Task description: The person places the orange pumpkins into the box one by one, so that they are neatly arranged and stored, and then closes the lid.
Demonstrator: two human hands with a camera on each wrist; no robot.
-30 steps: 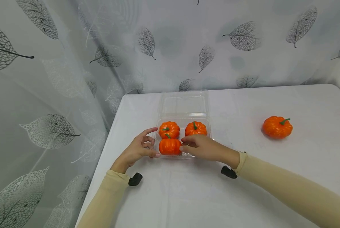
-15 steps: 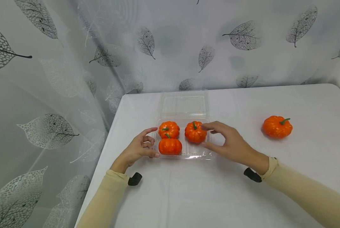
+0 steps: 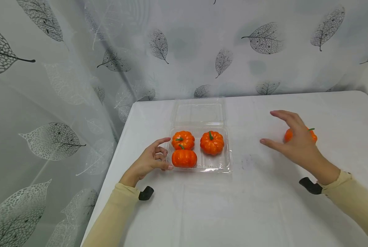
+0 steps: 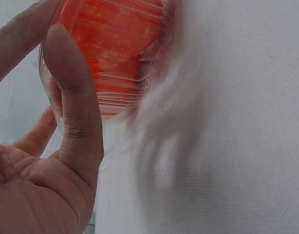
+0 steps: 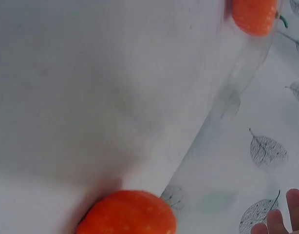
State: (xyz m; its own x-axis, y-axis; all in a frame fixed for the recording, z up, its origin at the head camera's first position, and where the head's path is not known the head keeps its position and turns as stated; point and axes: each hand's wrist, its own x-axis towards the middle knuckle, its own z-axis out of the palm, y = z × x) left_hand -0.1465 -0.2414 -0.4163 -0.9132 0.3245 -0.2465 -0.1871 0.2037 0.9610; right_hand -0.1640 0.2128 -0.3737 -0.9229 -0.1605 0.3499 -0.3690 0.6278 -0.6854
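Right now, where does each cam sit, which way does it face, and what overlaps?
Head: above the table, facing forward and down at the tray of three pumpkins; shows both forearms, left hand, right hand.
Left wrist: low at the tray's edge; shows thumb, palm.
Right wrist: low over the table, facing the loose pumpkin; shows fingertips.
Shared: head and right wrist both see the loose pumpkin.

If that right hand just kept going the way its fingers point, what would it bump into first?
Most likely the loose pumpkin on the table: the right hand, fingers spread, already partly hides it, though how near it is stays unclear.
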